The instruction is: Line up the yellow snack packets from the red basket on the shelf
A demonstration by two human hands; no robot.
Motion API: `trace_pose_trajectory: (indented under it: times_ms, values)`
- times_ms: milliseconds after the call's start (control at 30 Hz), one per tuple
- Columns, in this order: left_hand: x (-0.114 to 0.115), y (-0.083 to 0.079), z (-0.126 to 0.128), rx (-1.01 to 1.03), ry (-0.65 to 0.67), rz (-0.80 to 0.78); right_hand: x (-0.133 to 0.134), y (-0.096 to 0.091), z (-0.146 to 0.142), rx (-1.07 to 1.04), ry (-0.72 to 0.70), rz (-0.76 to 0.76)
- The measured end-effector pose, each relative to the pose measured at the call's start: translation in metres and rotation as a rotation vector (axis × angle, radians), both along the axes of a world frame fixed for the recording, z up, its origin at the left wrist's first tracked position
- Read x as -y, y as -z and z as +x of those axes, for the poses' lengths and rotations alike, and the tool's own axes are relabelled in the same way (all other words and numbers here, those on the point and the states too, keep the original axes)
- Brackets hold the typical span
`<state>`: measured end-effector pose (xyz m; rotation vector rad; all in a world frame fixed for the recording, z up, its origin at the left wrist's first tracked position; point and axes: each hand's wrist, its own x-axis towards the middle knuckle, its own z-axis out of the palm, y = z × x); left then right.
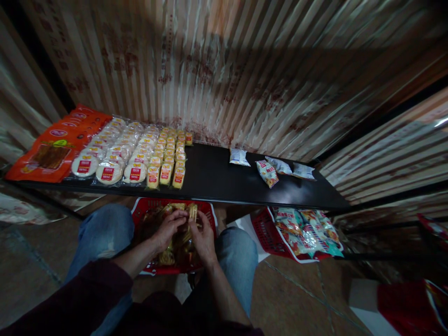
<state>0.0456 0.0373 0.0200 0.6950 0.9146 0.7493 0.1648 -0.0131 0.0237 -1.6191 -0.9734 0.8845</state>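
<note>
Both my hands reach into a red basket [142, 212] on the floor between my knees. It holds yellow snack packets [168, 255]. My left hand [169, 227] curls its fingers around packets near the basket's middle. My right hand [202, 237] grips a small bundle of yellow packets [192, 212] beside it. Above the basket runs a low black shelf [213, 175]. Rows of small yellow packets [167, 161] and round white packets [112, 154] lie on its left part.
Orange flat packs [58, 144] lie at the shelf's left end. Several loose small bags [268, 171] sit on its right part. A second red basket [268, 235] with colourful bags stands on the floor to the right. A corrugated wall rises behind the shelf.
</note>
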Motion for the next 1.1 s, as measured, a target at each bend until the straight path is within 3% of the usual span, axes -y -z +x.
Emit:
trace_pose_trajectory:
  times_ms: [267, 500, 767, 1100]
  values:
    - [0.0, 0.001, -0.001, 0.065, 0.044, 0.038, 0.001, 0.002, 0.005, 0.24, 0.036, 0.006]
    - [0.001, -0.001, 0.0, 0.05, 0.02, 0.041, 0.001, 0.003, 0.004, 0.129, 0.101, 0.022]
    - [0.0, -0.011, 0.004, 0.004, 0.087, 0.179, -0.005, 0.0, 0.007, 0.058, 0.219, 0.093]
    - [-0.005, -0.024, 0.008, -0.025, 0.103, 0.217, -0.01, -0.005, 0.01, 0.029, 0.2, 0.136]
